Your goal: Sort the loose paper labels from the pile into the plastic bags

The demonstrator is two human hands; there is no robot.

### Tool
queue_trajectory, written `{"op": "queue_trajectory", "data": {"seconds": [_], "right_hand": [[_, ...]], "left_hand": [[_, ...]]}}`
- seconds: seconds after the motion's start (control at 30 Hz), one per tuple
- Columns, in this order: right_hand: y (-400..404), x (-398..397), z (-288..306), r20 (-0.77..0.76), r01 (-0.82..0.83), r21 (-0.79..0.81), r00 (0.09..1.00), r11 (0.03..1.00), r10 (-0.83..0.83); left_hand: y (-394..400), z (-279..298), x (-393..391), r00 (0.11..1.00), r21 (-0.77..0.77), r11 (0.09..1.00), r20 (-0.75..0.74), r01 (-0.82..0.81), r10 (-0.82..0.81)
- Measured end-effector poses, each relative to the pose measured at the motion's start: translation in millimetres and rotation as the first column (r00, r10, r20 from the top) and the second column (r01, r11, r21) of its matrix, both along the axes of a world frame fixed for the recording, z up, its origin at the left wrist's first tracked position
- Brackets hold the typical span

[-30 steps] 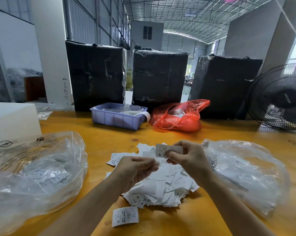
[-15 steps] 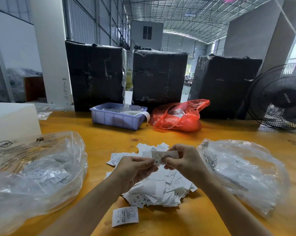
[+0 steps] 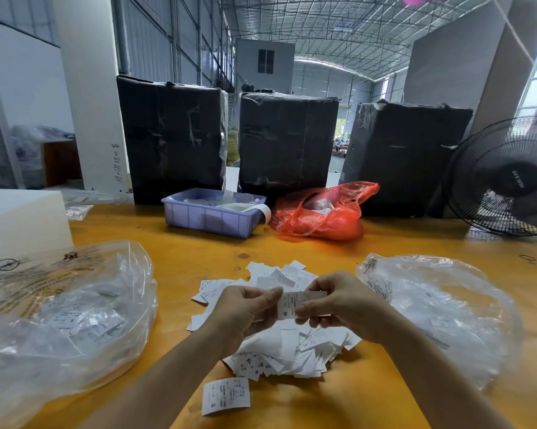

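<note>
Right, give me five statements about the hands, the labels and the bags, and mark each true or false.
1. Both hands, left hand and right hand, hold one label above the pile. True.
2. The held label shows the letter S. False: it shows M.
3. A clear bag lies on each side of the pile, left bag and right bag. True.
4. The red bag sits inside the blue tray. False: it lies on the table beside the tray.
5. A single label lies apart, nearer than the pile. True.
</note>
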State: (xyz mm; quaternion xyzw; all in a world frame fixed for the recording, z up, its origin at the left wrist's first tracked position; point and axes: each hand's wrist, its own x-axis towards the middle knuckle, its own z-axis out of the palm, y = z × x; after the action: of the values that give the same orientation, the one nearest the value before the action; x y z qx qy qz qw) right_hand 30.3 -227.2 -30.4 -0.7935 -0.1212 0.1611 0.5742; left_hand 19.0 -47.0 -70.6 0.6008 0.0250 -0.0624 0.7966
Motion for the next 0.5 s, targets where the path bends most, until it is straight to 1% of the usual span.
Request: {"op": "queue_trajectory", "data": {"seconds": [0.13, 0.27, 0.4, 0.5], "right_hand": [[2.1, -0.8, -1.1, -0.022, 0.009, 0.010, 1.000, 1.000, -0.009], [2.1, 2.3, -2.6, 0.021, 0.086, 0.112, 0.996, 0.990, -0.089], [-1.2, 0.1, -0.7, 0.001, 0.013, -0.001, 1.000, 1.000, -0.013], [-0.1, -0.8, -1.6, 0.000, -0.025, -0.057, 1.000, 0.998, 0.025]], "left_hand": [[-2.3, -0.6, 0.3, 0.999, 0.025, 0.999, 0.026, -0.034, 0.033], [-2.6, -0.7, -3.3, 0.999, 0.054, 0.998, 0.039, 0.033, -0.035], [-3.6, 0.5, -2.2, 1.000, 0.030, 0.999, 0.019, -0.022, 0.022], [-4.0, -0.3, -2.5, 0.999, 0.082, 0.996, 0.030, -0.025, 0.022]]}}
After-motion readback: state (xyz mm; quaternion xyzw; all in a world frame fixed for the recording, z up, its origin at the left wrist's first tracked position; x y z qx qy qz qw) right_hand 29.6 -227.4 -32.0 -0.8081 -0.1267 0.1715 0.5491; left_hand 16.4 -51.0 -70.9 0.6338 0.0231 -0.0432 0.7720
